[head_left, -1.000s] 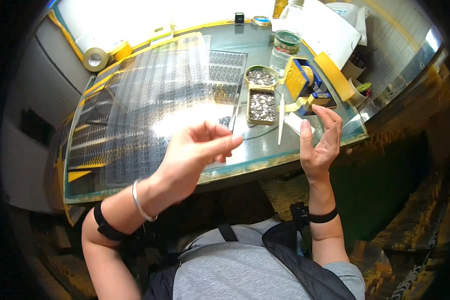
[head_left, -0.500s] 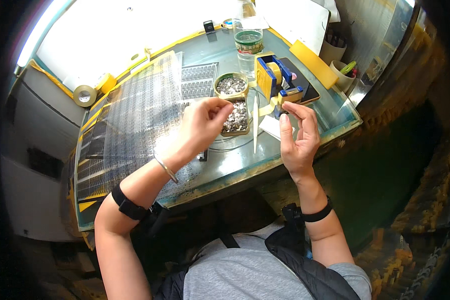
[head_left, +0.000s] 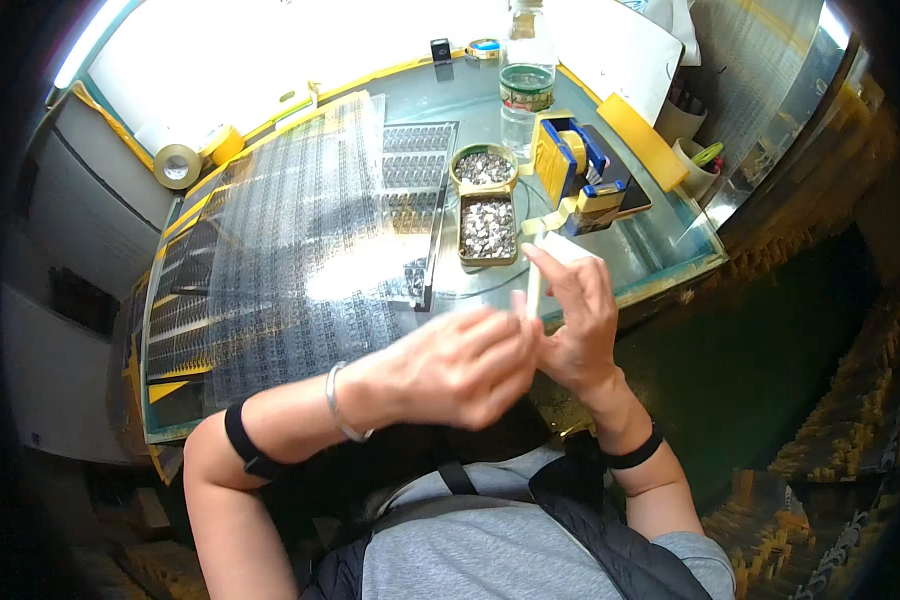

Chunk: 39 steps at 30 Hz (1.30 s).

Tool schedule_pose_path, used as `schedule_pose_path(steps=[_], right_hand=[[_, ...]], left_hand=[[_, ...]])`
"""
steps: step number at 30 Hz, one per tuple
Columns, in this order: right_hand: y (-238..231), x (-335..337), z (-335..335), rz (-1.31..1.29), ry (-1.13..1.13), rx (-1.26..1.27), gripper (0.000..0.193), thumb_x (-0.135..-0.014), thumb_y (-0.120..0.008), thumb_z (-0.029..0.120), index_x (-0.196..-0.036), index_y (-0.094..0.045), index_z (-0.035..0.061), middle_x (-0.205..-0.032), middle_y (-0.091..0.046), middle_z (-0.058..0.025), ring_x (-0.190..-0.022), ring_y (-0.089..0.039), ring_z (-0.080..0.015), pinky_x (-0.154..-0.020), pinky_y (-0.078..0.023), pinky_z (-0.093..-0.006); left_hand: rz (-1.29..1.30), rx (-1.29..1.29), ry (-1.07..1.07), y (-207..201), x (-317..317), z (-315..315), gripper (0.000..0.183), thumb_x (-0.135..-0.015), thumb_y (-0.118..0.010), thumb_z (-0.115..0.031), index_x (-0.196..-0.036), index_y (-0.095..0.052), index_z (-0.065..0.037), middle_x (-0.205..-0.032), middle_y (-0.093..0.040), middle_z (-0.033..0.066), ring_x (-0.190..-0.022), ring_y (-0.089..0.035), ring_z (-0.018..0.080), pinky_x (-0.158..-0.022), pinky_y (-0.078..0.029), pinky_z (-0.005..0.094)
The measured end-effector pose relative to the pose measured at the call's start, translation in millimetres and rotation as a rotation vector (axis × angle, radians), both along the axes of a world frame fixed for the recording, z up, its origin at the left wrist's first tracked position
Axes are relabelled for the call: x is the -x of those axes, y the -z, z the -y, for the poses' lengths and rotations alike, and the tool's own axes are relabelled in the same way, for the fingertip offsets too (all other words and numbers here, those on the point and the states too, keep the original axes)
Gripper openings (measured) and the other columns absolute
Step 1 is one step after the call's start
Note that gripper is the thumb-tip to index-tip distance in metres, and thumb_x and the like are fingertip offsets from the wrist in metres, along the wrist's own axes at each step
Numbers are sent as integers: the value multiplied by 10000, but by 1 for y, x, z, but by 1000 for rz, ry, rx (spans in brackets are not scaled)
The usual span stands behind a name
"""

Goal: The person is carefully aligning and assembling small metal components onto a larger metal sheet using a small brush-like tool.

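In front of the table's near edge, my left hand (head_left: 455,368) is curled closed and slightly blurred. Its fingertips meet the thumb side of my right hand (head_left: 582,318); anything pinched in them is hidden. The right hand has its thumb and bent index finger apart, with nothing visible gripped. Through that gap shows a thin pale stick (head_left: 535,284), which seems to lie on the table behind. Past the hands stand a rectangular tin (head_left: 487,262) and a round tin (head_left: 517,172), both filled with small silvery-dark pieces. A white card (head_left: 562,247) lies partly behind the right fingers.
Clear patterned sheets (head_left: 300,230) cover the glass table's left side, over black-and-yellow strips (head_left: 180,325). A blue-and-yellow tape dispenser (head_left: 553,158), a bottle (head_left: 527,90) and a yellow block (head_left: 642,143) stand at the back right. Tape rolls (head_left: 177,166) sit at the back left.
My left hand has moved from beside the rectangular tin, down and right to my right hand. The right hand has come slightly lower and turned its fingers leftward. The view has shifted a little.
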State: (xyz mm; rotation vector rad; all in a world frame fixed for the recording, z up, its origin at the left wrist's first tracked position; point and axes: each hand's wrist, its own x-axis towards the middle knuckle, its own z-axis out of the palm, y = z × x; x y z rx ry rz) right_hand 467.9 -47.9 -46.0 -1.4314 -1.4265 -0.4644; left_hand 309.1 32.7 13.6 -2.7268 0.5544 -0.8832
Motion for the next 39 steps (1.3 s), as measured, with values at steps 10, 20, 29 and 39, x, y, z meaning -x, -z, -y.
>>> schedule_pose_path(steps=[10,20,29,39], right_hand=[[0,9,-17,-84,-8,-43,151,-897,-647,91,-1038,-664,39,-798,-527,-87,-739,-537,-276,-655,-449,-371],[10,6,-18,-136,-10,-49,148,-880,-655,66,-1027,-662,49,-814,-551,-100,-748,-570,-285,-667,-468,-387],[9,6,-18,-143,-19,-44,176,-860,-671,45,-1036,-659,53,-802,-541,-100,-729,-558,-285,-641,-462,-380],[12,6,-19,-127,-7,-69,173,-857,-672,41,-1029,-658,52,-790,-532,-103,-715,-552,-286,-629,-454,-382]], left_hand=[[-40,756,-512,-1,-1,-62,169,-829,-697,-38,-993,-740,-43,-862,-663,121,-714,-663,249,-637,-529,330],[-245,985,-770,6,-33,-80,167,-812,-748,-136,-928,-728,-18,-797,-626,121,-717,-612,202,-696,-496,324],[-330,976,-753,6,-40,-85,127,-821,-734,-109,-883,-704,-2,-783,-608,110,-704,-601,200,-674,-494,320],[-208,1146,-687,-4,-40,-84,143,-898,-678,-86,-909,-647,53,-856,-701,112,-677,-636,104,-609,-531,285]])
